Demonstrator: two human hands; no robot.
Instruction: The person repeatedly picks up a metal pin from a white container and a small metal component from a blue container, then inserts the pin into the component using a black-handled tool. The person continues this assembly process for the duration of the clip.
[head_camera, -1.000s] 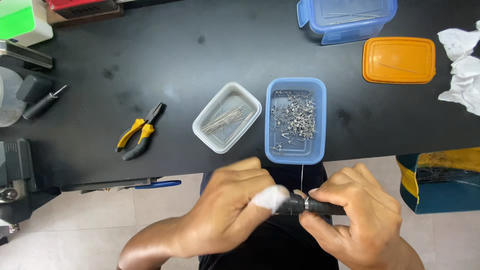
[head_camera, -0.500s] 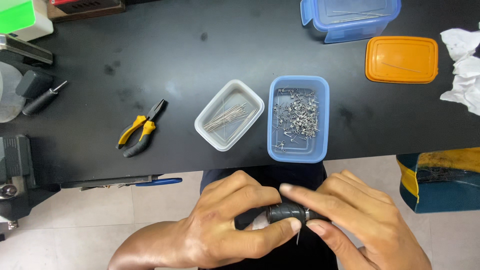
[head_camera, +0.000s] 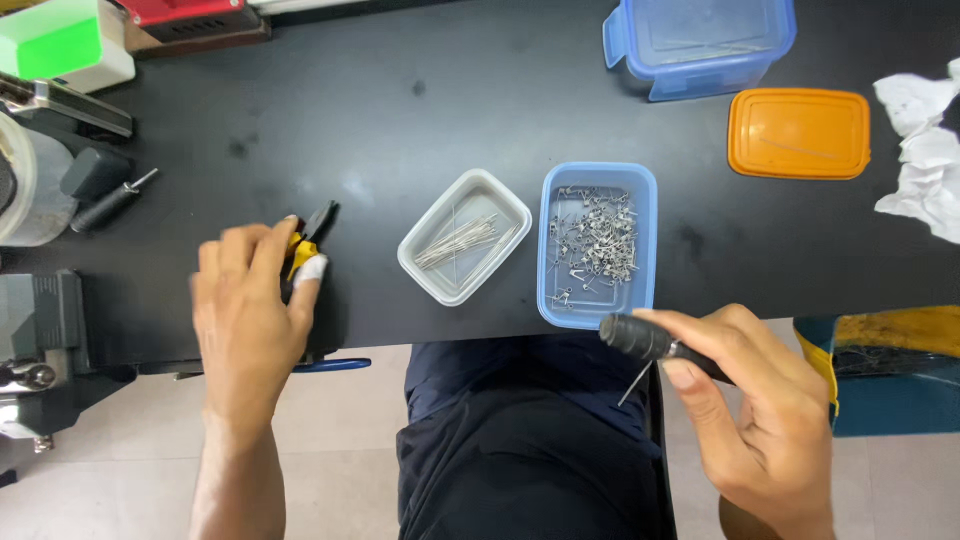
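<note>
My left hand (head_camera: 250, 310) lies over the yellow-handled pliers (head_camera: 305, 240) on the black table (head_camera: 420, 110), fingers curled on the handles; one fingertip is wrapped in white tape. My right hand (head_camera: 750, 410) holds a small black-handled tool (head_camera: 645, 338) below the table's front edge, and a thin wire (head_camera: 635, 382) hangs down from it. Just above that hand stands a blue tray (head_camera: 597, 245) with several small bent metal pieces. Left of it sits a clear tray (head_camera: 464, 236) of straight wires.
At the back stand a blue lidded box (head_camera: 700, 45) and an orange lid (head_camera: 797, 133). White crumpled paper (head_camera: 925, 150) lies at the right edge. A black-handled screwdriver (head_camera: 108, 205) and grey equipment (head_camera: 45, 330) occupy the left side.
My left hand has left the black tool and moved up-left to the pliers. My right hand keeps the tool and has shifted right.
</note>
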